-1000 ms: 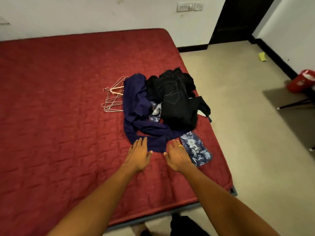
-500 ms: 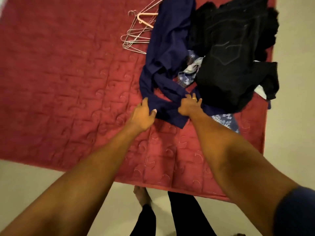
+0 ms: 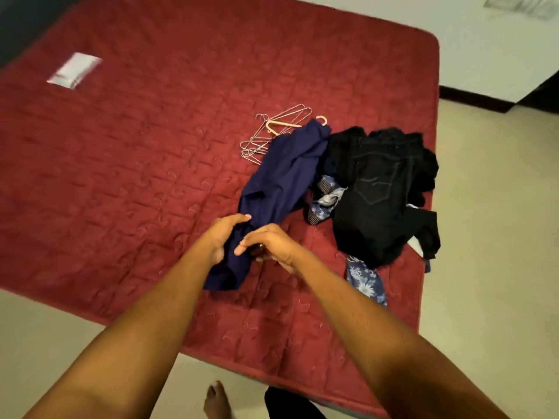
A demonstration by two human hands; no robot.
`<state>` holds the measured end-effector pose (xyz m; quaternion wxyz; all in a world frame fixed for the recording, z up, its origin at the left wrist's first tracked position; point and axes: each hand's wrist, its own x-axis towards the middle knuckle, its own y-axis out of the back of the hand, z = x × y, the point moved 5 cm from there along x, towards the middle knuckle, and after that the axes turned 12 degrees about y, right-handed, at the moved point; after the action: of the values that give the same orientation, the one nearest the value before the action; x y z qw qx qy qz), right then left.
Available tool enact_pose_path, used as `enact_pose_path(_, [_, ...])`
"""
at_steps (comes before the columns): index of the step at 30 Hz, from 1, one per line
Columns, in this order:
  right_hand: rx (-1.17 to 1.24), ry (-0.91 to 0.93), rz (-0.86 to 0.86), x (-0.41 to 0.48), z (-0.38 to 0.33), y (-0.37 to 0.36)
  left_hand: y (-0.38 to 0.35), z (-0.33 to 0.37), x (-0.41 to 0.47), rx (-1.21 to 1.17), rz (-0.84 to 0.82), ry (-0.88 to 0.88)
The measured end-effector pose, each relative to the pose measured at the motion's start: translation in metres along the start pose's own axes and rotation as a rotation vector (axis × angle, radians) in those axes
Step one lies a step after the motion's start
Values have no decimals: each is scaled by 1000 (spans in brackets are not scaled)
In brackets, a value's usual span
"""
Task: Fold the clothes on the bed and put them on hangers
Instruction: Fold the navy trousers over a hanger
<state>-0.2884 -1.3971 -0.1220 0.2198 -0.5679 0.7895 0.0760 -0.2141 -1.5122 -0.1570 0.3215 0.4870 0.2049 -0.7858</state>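
Left grip (image 3: 222, 237) and right grip (image 3: 273, 246) hold navy garment (image 3: 281, 176) (right's contact partly hidden).

The white label (image 3: 74, 71) on the bed (image 3: 151, 182) is too blurred to read.

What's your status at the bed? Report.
Left hand, right hand grip navy garment, near end. Hangers beyond, partly under it. Black pile to its right.

At frame centre, the left hand (image 3: 222, 237) and right hand (image 3: 272, 246) grip the lower end of a navy garment (image 3: 281, 176), which runs up toward wire hangers (image 3: 272, 131) on the red bed (image 3: 121, 161). To its right, black jeans (image 3: 375, 192) lie over floral cloth (image 3: 364, 279). A white label (image 3: 74, 71) sits upper left.
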Motion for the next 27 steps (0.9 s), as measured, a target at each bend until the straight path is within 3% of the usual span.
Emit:
enact_pose_path(2, [53, -72, -19, -9, 0, -2, 8, 9, -16, 62, 102, -89])
enact_pose_path(5, [136, -153, 312, -8, 18, 19, 15, 11, -35, 43, 74, -144])
enact_pose_path(7, [207, -186, 540, -1, 36, 38, 17, 7, -57, 34, -80, -171])
enact_pose_path(11, [393, -172, 545, 39, 68, 44, 29, -18, -103, 238, -444, -107])
enact_pose_path(14, [237, -133, 609, 57, 37, 21, 51, -40, -123, 389, -564, -2])
enact_pose_path(17, [152, -145, 467, 69, -13, -25, 88, -55, -125, 477, -426, 120])
enact_pose_path(20, [131, -66, 286, 70, -80, -81, 140, -52, -129, 498, -17, 90])
enact_pose_path(21, [109, -26, 221, 71, -102, -102, 160, -48, -133, 398, 130, 63])
enact_pose_path(23, [38, 71, 125, 71, -141, -141, 195, -42, -143, 16, 273, 14])
enact_pose_path(27, [-35, 237, -98, 74, -208, -219, 263, -20, -154, -517, 297, -110])
